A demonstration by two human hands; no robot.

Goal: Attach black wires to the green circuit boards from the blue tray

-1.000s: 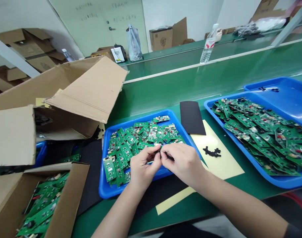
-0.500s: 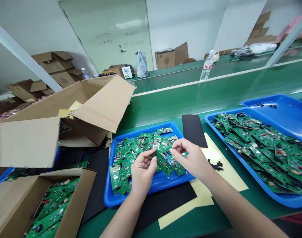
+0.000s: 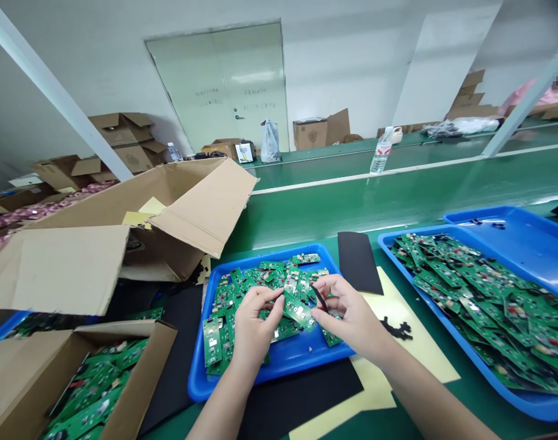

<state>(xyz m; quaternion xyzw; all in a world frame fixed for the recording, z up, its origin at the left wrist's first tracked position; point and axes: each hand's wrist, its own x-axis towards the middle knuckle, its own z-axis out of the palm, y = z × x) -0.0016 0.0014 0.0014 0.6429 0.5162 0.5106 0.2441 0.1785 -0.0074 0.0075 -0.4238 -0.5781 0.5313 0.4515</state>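
Over the blue tray (image 3: 279, 376), my left hand (image 3: 253, 324) pinches a green circuit board (image 3: 301, 310) by its left end. My right hand (image 3: 352, 311) is at the board's other end, thumb and fingers closed on a thin, curved black strip (image 3: 319, 298). Whether the strip touches the board I cannot tell. Beneath both hands, many loose circuit boards (image 3: 213, 339) lie heaped in the tray. Small black pieces (image 3: 396, 330) rest on pale yellow backing paper (image 3: 425, 345) to the right of my right hand.
Another blue tray (image 3: 448, 299), piled with boards, stands at right, with a further blue tray (image 3: 544, 244) behind it. Cardboard boxes (image 3: 162, 348) (image 3: 205, 214) stand at left. Black sheets (image 3: 359, 260) lie around the middle tray. A water bottle (image 3: 380, 153) stands on the ledge behind.
The board in my left hand has turned flatter, its face more towards me. A black strip now shows in my right hand, which has come closer to the board's right end. The view has tilted up slightly.
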